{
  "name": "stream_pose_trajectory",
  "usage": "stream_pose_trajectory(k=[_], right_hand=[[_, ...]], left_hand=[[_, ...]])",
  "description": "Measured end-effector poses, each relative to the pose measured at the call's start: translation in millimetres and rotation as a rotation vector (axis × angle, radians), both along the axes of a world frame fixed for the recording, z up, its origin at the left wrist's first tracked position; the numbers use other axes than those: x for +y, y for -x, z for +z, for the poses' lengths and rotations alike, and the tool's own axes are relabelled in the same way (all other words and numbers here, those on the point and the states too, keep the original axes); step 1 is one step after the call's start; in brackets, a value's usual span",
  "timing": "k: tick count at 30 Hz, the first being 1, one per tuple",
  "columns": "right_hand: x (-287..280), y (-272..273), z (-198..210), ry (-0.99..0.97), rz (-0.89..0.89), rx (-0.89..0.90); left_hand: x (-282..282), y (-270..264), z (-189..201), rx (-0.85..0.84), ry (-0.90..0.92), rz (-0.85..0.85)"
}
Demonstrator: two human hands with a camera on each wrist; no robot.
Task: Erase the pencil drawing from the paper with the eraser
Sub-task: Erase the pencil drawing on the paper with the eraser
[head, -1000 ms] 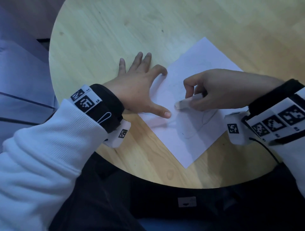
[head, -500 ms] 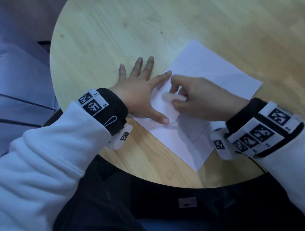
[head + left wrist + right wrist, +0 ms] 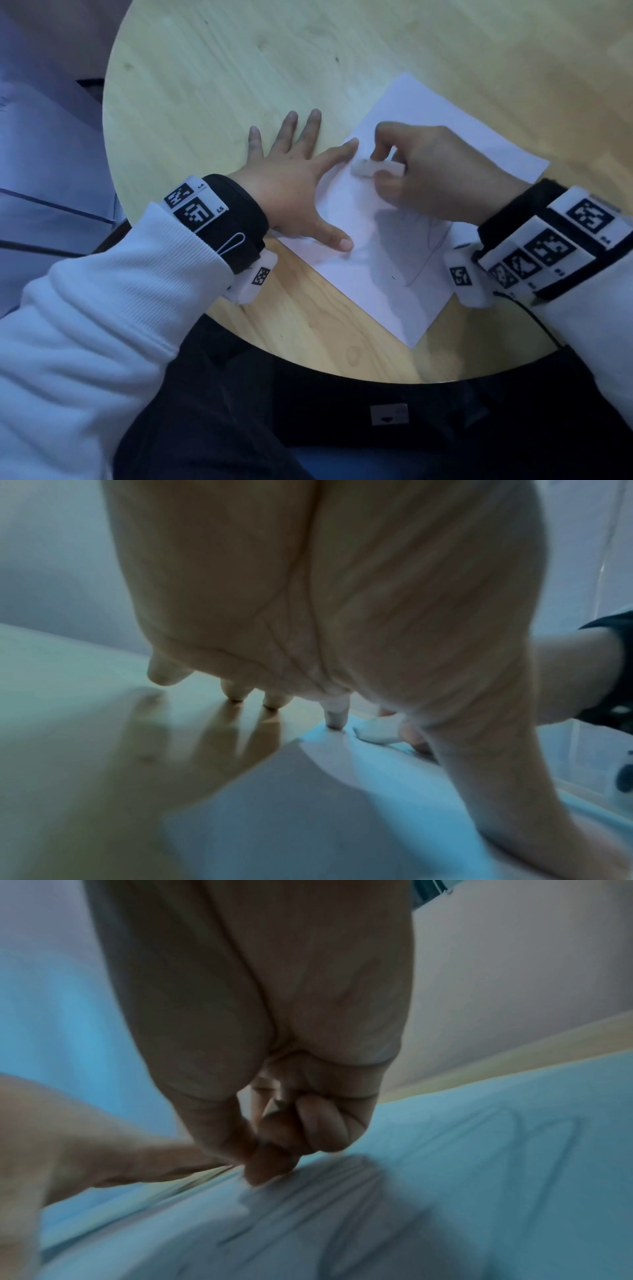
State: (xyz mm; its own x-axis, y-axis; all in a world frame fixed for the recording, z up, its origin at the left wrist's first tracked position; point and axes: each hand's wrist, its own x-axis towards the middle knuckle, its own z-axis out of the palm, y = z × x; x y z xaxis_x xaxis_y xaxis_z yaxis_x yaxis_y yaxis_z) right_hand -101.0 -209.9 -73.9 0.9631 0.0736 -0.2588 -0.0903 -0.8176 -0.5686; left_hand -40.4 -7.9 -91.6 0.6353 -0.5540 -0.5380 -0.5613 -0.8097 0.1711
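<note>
A white sheet of paper (image 3: 445,123) lies slanted on the round wooden table (image 3: 212,72). Faint pencil lines (image 3: 424,253) show on its near part, partly under my right wrist. My right hand (image 3: 435,171) pinches a white eraser (image 3: 370,168) and presses it onto the paper near the left edge. My left hand (image 3: 294,192) lies flat with fingers spread; its forefinger and thumb press on the paper's left edge, its other fingers on the wood. In the left wrist view the eraser (image 3: 375,731) sits just beyond my forefinger. The right wrist view shows curled fingers (image 3: 318,1129) over the paper (image 3: 479,1150).
The table's rounded near edge (image 3: 376,375) runs just before my lap in dark clothing. Bare wood lies beyond and to the left of the paper. Grey floor (image 3: 44,137) shows at the left.
My right hand has carried the eraser from the sheet's middle up and left toward my left forefinger. The left forefinger has straightened onto the paper's edge.
</note>
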Motion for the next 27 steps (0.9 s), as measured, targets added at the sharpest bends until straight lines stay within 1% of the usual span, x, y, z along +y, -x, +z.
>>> stream_pose_trajectory(k=[1,2,5,6,10,11,12,14,15,16,19,20,21,23,24,25,27], right_hand=[[-0.2,1.9,-0.4,0.004,-0.01,-0.026],[3.4,6.4,-0.6,-0.006,0.026,-0.026],[18.6,18.8,0.5,-0.042,0.211,0.112],[15.9,17.0,-0.1,-0.019,0.214,0.129],[-3.2,3.7,-2.3,0.059,-0.018,-0.023],[-0.2,6.2,-3.4,0.063,-0.014,-0.038],[6.0,10.5,-4.4,0.056,0.026,-0.023],[19.5,18.9,-2.6,0.007,0.143,0.066],[19.6,18.1,-1.2,-0.009,0.166,0.091],[15.0,13.7,-0.6,-0.003,0.144,0.084],[0.3,2.7,-0.2,0.028,-0.034,-0.014],[2.5,5.3,-1.5,0.04,-0.028,-0.039],[8.4,9.9,-2.5,0.038,0.022,-0.033],[23.9,19.7,0.4,-0.013,0.172,0.051],[24.5,19.7,1.2,-0.032,0.205,0.084],[19.2,14.6,1.4,-0.017,0.185,0.077],[2.9,1.7,0.6,0.032,0.041,-0.012]], left_hand=[[0.0,-0.3,-0.1,0.001,-0.002,0.003],[-0.1,-0.5,-0.3,0.0,-0.003,0.003],[-1.1,-0.7,-0.9,-0.005,-0.011,-0.006],[-1.6,-0.8,-0.9,-0.008,-0.012,-0.008],[-0.6,-1.1,-0.2,-0.013,-0.016,-0.007],[-0.1,-1.2,-0.6,-0.017,-0.015,-0.009],[-0.1,-1.6,-1.4,-0.02,-0.014,-0.012],[-0.2,-1.0,-2.0,-0.017,-0.013,-0.011],[-0.3,-0.7,-1.9,-0.017,-0.012,-0.01],[-0.6,-0.8,-1.8,-0.017,-0.012,-0.009],[-0.9,-0.8,-0.8,-0.02,-0.011,-0.008],[-0.5,-0.8,-1.1,-0.022,-0.009,-0.007],[-0.6,-1.2,-1.3,-0.022,-0.006,-0.008],[-1.0,-0.9,-0.8,-0.014,-0.002,-0.002],[-1.4,-0.6,-0.4,-0.013,-0.007,-0.001],[-1.6,-0.7,-0.2,-0.015,-0.011,-0.005],[-1.7,-0.3,0.1,-0.027,-0.019,-0.016]])
